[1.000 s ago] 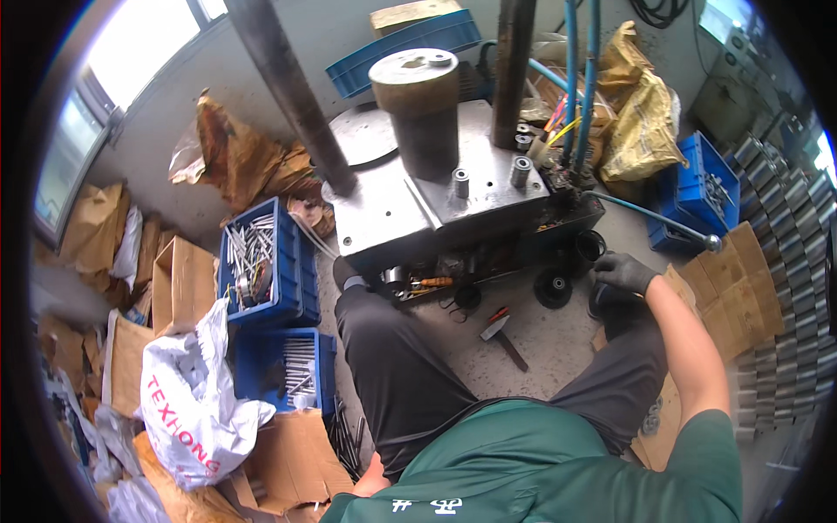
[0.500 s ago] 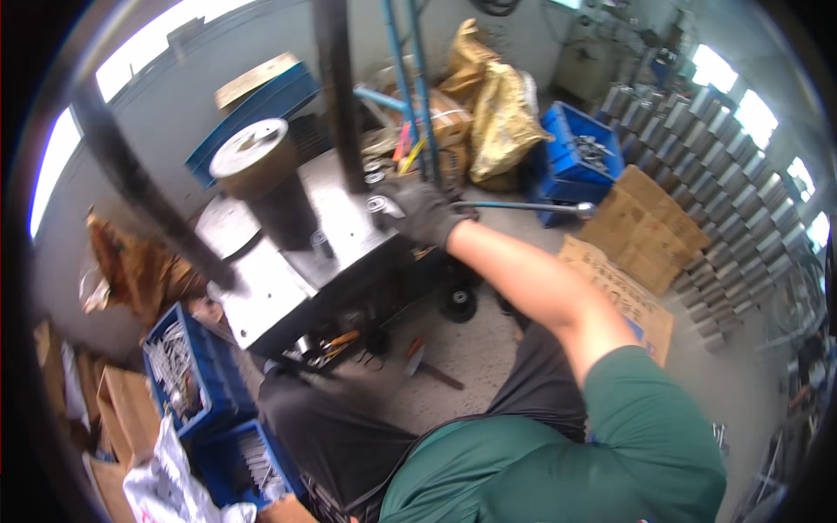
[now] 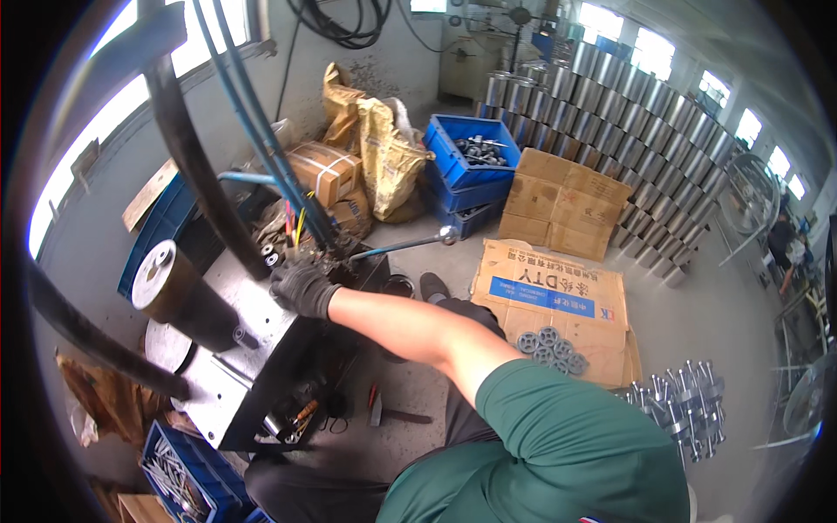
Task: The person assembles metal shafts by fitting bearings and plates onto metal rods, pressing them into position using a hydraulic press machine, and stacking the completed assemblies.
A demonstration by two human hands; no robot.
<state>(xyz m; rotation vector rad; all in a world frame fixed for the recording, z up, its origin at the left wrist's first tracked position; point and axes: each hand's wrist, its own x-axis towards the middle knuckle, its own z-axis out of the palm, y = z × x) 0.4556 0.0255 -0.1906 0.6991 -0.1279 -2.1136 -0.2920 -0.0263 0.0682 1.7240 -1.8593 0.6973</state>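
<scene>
My right hand [image 3: 302,290], in a dark grey work glove, reaches over the far right edge of a metal press table [image 3: 270,322]. Its fingers are curled, and what lies in them is hidden from above. Just beyond the fingers are small round parts with pale ring-shaped ends [image 3: 271,256]. A thick dark cylinder with a pale top [image 3: 187,292] rises from the table, and a small metal sleeve [image 3: 245,337] is beside its foot. My left hand does not show.
Dark curved posts [image 3: 196,166] rise from the table. A long-handled wrench [image 3: 401,247] juts out to the right. Blue bins [image 3: 471,157], flattened cardboard [image 3: 558,296] with grey wheel-like parts [image 3: 549,349], and stacked metal cylinders [image 3: 628,113] stand beyond. A hammer [image 3: 397,417] lies on the floor.
The view has swung to the right, bringing the cardboard and wheel-like parts into sight. My right hand stays at the table's far right edge and now covers the ring-ended part previously visible at its fingers.
</scene>
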